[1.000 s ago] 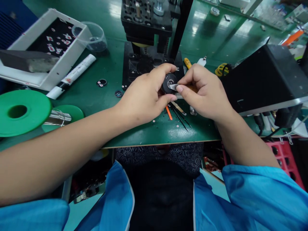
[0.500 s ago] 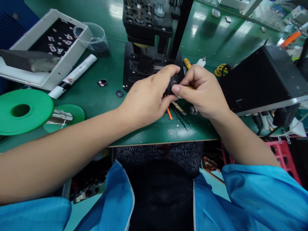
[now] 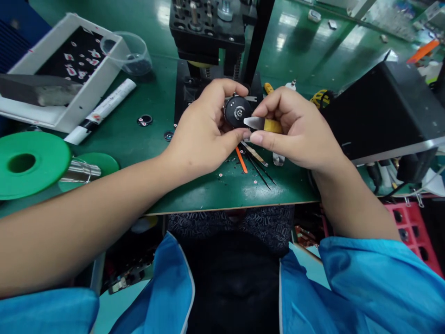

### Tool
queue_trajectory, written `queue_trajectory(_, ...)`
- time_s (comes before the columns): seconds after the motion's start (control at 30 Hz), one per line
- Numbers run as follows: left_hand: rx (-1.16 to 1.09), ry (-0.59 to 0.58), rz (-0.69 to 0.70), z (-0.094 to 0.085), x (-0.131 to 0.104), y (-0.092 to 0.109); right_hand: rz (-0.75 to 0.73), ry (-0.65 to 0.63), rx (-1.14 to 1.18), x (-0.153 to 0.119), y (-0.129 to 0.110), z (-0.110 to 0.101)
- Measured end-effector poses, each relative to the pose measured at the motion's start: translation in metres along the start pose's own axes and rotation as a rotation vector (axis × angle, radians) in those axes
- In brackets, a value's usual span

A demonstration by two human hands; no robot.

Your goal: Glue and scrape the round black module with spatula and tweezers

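Note:
My left hand (image 3: 200, 134) is closed around a round black smartwatch case (image 3: 238, 112), thumb below and fingers above. Its flat face, with a ring-shaped mark in the middle, is turned up toward me. My right hand (image 3: 299, 125) grips a short knife (image 3: 272, 125) with a yellow handle. The pale blade points left, its tip at the case's right edge; whether it touches is unclear. Under the hands lie an orange stick (image 3: 241, 160), dark tweezers (image 3: 260, 171) and tiny scraps on the green bench.
Behind the hands stands a black press fixture (image 3: 208, 41). On the left are a white tray (image 3: 100, 79), a clear cup (image 3: 139, 55), a marker (image 3: 104, 109) and a green solder spool (image 3: 45, 144). A black box (image 3: 385, 111) leans at right. Small round parts (image 3: 144, 120) lie near the marker.
The watch case has turned from a tilted position to show its flat face. The knife blade has come into sight in my right hand, and my left hand has shifted slightly left.

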State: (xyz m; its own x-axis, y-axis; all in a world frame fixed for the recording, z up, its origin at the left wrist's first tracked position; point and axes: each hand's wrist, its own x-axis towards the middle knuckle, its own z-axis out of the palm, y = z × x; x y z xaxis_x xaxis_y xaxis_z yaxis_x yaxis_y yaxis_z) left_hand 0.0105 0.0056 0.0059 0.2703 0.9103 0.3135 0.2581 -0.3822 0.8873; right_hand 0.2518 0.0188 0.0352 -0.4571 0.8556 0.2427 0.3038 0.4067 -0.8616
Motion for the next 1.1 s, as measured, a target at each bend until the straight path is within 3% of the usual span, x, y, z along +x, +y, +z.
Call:
queue_trajectory(0.23, -0.048, -0.019, 0.061, -0.001, -0.001, -0.003, -0.019, 0.082, -0.159, -0.002, 0.000, 0.005)
queue_trajectory(0.43, 0.056, -0.030, 0.086, -0.001, -0.004, 0.003, -0.031, 0.080, -0.249, -0.004, -0.005, 0.003)
queue_trajectory(0.67, 0.267, -0.067, 0.059, -0.007, -0.007, 0.012, 0.018, 0.067, -0.277, -0.004, -0.004, 0.002)
queue_trajectory(1.1, 0.357, -0.109, 0.111, -0.008, -0.004, 0.009, -0.030, 0.066, -0.260, -0.004, -0.002, 0.003)
